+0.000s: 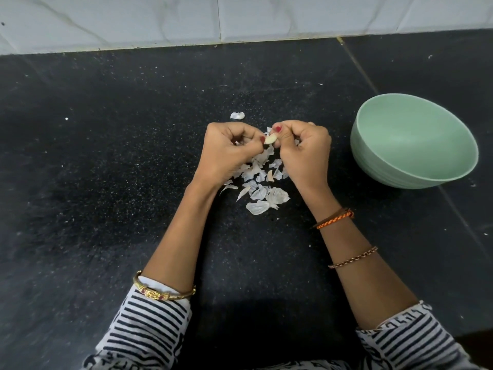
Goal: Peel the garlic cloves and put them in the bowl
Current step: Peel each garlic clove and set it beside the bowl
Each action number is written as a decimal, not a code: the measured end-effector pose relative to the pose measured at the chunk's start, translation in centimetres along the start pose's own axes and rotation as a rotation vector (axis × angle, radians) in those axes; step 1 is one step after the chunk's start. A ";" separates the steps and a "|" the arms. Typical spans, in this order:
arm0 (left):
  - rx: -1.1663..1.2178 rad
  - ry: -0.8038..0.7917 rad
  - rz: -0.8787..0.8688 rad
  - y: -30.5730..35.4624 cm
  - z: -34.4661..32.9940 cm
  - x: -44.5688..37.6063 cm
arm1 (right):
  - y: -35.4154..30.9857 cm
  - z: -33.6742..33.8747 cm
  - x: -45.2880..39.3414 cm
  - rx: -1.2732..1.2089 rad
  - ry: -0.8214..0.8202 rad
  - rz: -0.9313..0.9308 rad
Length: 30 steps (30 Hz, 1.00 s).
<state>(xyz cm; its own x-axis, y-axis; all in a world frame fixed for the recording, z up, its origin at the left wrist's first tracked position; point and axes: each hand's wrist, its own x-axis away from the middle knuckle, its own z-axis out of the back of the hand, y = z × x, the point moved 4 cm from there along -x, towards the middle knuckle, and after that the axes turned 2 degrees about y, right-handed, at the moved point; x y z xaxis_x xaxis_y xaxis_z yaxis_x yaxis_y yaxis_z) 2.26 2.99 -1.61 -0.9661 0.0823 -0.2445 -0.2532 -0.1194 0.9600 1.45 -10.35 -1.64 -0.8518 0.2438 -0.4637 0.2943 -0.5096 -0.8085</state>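
Note:
A pale garlic clove [270, 139] is pinched between the fingertips of both hands above the black counter. My left hand [229, 150] has its fingers curled, thumb tip against the clove's left end. My right hand [304, 150] curls round the clove's right side, its thumb on top. A heap of white garlic skins [260, 182] lies directly under and in front of the hands. The light green bowl [373, 153] stands to the right of my right hand; what I see of its inside shows no cloves.
The black speckled counter [106, 156] stretches left and toward me. A white tiled wall [240, 17] rises at the back. One loose skin [237, 115] lies beyond the hands. Counter seams [358, 66] run past the bowl.

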 end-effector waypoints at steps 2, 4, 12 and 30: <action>0.058 0.024 0.022 0.1 0.3 -0.1 | -0.1 0.0 -0.3 -0.175 -0.078 -0.070; 0.104 0.063 0.038 0.2 0.5 -0.2 | -0.1 -0.3 -0.2 -0.332 -0.177 -0.152; 0.200 0.121 0.103 -0.2 0.8 -0.3 | -0.3 -0.6 0.1 -0.554 -0.391 -0.264; 0.004 0.122 -0.008 -0.7 1.6 -0.3 | -0.1 0.1 -0.2 -0.391 -0.219 -0.145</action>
<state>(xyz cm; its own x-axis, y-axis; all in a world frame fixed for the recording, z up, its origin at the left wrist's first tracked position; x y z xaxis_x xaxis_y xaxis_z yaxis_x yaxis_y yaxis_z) 2.83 4.63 -2.01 -0.9630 -0.0380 -0.2668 -0.2609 -0.1156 0.9584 1.55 -10.41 -1.44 -0.9552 0.0883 -0.2823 0.2707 -0.1237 -0.9547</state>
